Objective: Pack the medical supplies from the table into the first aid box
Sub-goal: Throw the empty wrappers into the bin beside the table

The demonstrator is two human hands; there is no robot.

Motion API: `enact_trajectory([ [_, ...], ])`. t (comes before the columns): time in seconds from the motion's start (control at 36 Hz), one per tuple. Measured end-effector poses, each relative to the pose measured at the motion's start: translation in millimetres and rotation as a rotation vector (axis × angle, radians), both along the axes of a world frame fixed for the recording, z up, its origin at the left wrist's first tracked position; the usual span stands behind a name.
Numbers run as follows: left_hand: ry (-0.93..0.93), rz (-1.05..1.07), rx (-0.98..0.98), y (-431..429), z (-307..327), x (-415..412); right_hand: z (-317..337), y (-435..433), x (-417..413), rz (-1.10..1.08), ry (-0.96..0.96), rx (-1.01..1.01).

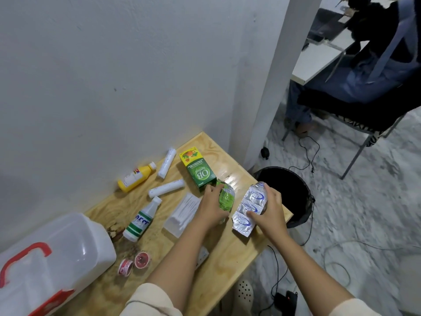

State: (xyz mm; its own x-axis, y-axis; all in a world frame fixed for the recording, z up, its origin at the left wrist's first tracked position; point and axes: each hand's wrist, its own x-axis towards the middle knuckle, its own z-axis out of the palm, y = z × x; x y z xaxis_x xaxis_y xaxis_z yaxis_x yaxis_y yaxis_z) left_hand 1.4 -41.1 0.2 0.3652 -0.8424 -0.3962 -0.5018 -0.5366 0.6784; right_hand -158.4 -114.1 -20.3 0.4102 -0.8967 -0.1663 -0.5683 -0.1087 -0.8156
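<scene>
My right hand [268, 213] grips a stack of silver blister strips [249, 210] above the table's right part. My left hand [211, 206] holds a green foil sachet [226, 197] just beside them. The white first aid box [50, 254] with red handle and latch stands shut at the left. On the wooden table [227, 252] lie a green OB herbal carton [197, 171], a yellow bottle [135, 177], two white tubes [167, 163] [166, 188], a white bottle with green stripes [142, 218], a clear pack of cotton swabs [183, 213] and two red tape rolls [134, 263].
A black waste bin [289, 192] stands on the floor right of the table. Cables and a black adapter [286, 299] lie on the floor. A wall runs behind the table. A person sits on a chair [355, 119] at another desk, far right.
</scene>
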Motion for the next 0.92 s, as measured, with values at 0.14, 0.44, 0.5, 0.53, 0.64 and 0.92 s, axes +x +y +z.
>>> enact_trajectory([
  [0.14, 0.063, -0.021, -0.058, -13.0, 2.4, -4.3, 6.1, -9.7, -7.4, -0.032, -0.028, 0.002],
  [0.44, 0.163, -0.046, -0.182, -88.4, 21.6, -35.5, 24.0, -82.6, -64.7, -0.208, -0.103, -0.037],
  [0.5, 0.187, -0.033, -0.184, -109.5, 22.3, -44.4, 21.6, -99.5, -76.1, -0.238, -0.106, -0.031],
  [0.53, 0.198, -0.025, -0.183, -119.9, 20.9, -48.8, 19.1, -107.8, -81.2, -0.25, -0.103, -0.025],
  [0.64, 0.226, -0.013, -0.153, -161.1, 12.9, -67.2, 1.9, -141.8, -99.5, -0.282, -0.09, 0.016],
  [0.92, 0.182, -0.071, 0.036, -258.6, -65.8, -101.8, -77.2, -208.9, -118.8, -0.309, 0.001, 0.143],
])
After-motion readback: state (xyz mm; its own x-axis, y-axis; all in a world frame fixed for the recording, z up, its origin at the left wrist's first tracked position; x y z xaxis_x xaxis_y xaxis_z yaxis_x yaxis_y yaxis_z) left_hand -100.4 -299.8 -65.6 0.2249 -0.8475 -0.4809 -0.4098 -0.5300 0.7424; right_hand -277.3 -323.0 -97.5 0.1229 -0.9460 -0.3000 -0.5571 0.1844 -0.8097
